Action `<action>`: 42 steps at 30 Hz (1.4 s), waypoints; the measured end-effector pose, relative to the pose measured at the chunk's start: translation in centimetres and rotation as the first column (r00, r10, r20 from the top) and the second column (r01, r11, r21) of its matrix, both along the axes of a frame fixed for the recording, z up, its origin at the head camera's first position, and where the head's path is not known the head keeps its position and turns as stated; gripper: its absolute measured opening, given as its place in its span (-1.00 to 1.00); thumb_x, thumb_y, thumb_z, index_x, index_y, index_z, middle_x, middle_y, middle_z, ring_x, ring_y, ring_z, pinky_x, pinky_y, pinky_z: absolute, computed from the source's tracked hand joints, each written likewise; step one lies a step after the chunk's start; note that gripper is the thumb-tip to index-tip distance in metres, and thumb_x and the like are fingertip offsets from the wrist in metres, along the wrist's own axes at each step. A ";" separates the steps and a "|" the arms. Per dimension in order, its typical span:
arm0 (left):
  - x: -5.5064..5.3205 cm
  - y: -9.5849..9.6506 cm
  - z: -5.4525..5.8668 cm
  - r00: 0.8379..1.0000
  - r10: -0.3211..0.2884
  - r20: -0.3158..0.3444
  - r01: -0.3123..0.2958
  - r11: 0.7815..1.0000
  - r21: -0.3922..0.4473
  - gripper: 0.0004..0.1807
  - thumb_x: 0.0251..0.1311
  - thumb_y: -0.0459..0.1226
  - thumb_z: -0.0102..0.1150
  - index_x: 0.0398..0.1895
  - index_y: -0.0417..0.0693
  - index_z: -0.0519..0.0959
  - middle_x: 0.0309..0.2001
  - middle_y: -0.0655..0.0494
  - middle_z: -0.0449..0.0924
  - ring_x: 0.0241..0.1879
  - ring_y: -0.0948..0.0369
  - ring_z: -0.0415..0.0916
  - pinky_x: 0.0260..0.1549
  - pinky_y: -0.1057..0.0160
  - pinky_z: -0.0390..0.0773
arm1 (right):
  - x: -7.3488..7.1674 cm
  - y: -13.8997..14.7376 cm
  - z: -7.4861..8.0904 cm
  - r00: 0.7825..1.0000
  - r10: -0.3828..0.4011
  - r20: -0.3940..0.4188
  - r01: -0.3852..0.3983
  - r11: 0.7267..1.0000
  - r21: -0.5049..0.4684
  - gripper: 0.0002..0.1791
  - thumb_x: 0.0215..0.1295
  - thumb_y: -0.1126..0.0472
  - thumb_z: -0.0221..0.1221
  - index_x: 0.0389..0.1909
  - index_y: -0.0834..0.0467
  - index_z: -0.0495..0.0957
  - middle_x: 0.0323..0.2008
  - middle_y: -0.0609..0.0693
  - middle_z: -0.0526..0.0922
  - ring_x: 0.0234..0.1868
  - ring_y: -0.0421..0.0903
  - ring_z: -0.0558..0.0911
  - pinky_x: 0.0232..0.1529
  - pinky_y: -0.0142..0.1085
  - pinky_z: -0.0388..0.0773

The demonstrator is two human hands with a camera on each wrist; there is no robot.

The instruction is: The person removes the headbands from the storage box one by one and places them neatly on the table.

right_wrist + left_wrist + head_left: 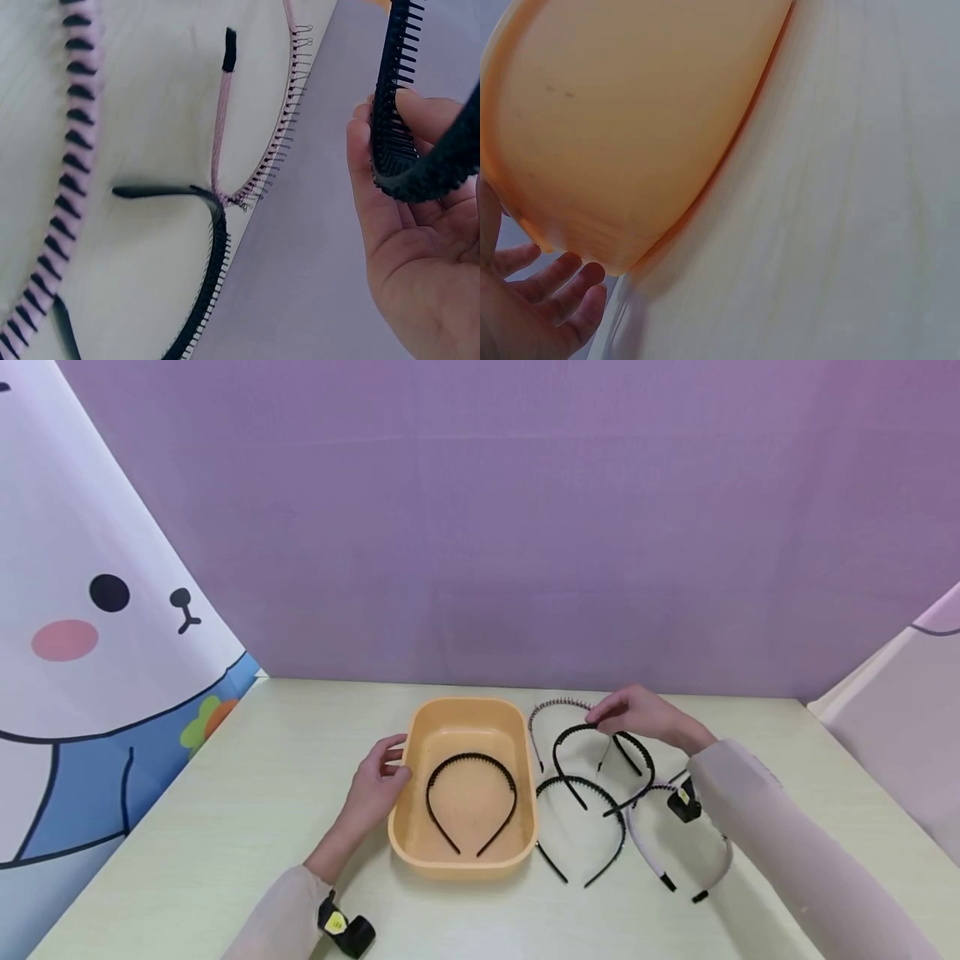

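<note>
My right hand (641, 714) pinches a black toothed headband (556, 753) at the top of its arch, with its two ends hanging down. The right wrist view shows the thumb and fingers on the toothed band (390, 90). At the left side of a light orange plastic basin (465, 865), my left hand (375, 785) holds the rim, thumb on top. Its fingertips (592, 274) meet the outer wall in the left wrist view. Inside the basin lies another black headband (471, 755), ends toward me.
Right of the basin lie a black headband (623, 837), a lilac one with dark stripes (637, 843), and a pinkish one with thin teeth (532, 727). Another black headband (217, 262) touches the pinkish one. A purple backdrop (480, 568) rises behind the table (225, 827).
</note>
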State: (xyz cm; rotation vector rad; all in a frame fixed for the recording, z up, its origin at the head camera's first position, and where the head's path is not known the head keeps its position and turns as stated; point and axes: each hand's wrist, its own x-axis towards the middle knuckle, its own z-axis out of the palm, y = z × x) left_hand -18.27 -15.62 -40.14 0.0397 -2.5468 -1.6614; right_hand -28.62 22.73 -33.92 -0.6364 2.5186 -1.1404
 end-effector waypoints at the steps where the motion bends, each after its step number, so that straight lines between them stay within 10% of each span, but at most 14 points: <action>1: 0.0 0.0 0.0 1.000 0.001 0.002 -0.001 1.000 -0.001 -0.44 0.17 -0.40 -0.03 0.31 -0.14 0.30 0.12 -0.26 0.48 -0.07 0.03 0.50 -0.17 0.24 0.53 | 0.0 0.1 0.0 1.000 -0.001 0.001 0.001 1.000 0.002 -0.67 0.21 0.30 0.19 -0.02 0.36 0.59 0.00 0.21 0.65 0.02 0.02 0.61 0.06 -0.19 0.52; 42: 0.0 -0.3 0.1 1.000 0.006 0.010 -0.006 1.000 -0.004 -0.44 0.17 -0.40 -0.03 0.31 -0.14 0.30 0.13 -0.26 0.47 -0.06 0.02 0.49 -0.17 0.23 0.54 | -0.3 5.9 -0.1 0.997 -0.076 0.012 0.074 0.994 0.076 -0.60 0.22 0.22 0.21 0.05 0.34 0.55 0.04 0.20 0.63 -0.05 -0.22 0.59 0.00 -0.36 0.46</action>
